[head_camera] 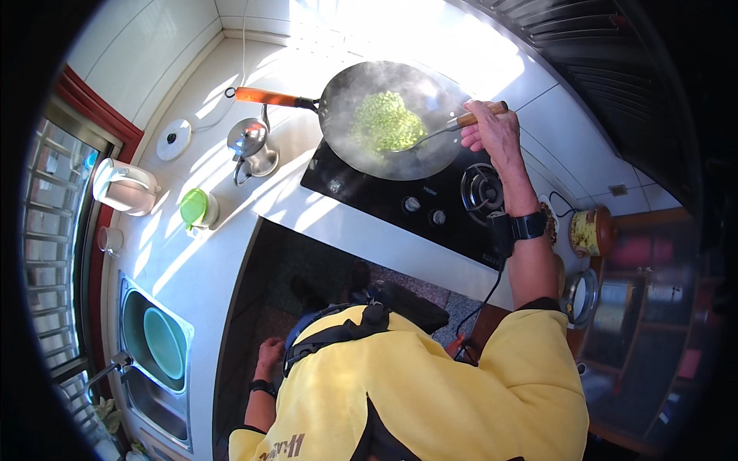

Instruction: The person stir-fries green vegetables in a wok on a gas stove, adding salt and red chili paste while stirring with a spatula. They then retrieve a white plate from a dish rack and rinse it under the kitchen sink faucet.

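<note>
My right hand [490,129] grips the wooden handle of a metal cooking spatula [444,131] over a large wok [351,158]. The spatula's blade reaches into a heap of finely chopped green vegetable [387,121]. Steam rises from the wok and blurs part of its inside. On the wok's left side, an orange handle [265,97] points away over the counter. The wok sits on a black Haier gas hob [375,187] and covers its left burner. My left hand [270,354] hangs low beside my body, away from the counter; its fingers are partly hidden.
A bare second burner [482,187] lies under my right forearm. Left of the hob stand a steel pot [262,155], a green-lidded container [199,207], a pink jug [128,187] and a glass [110,240]. The sink [158,415] holds a green basin [164,343]. A range hood [582,63] overhangs the right.
</note>
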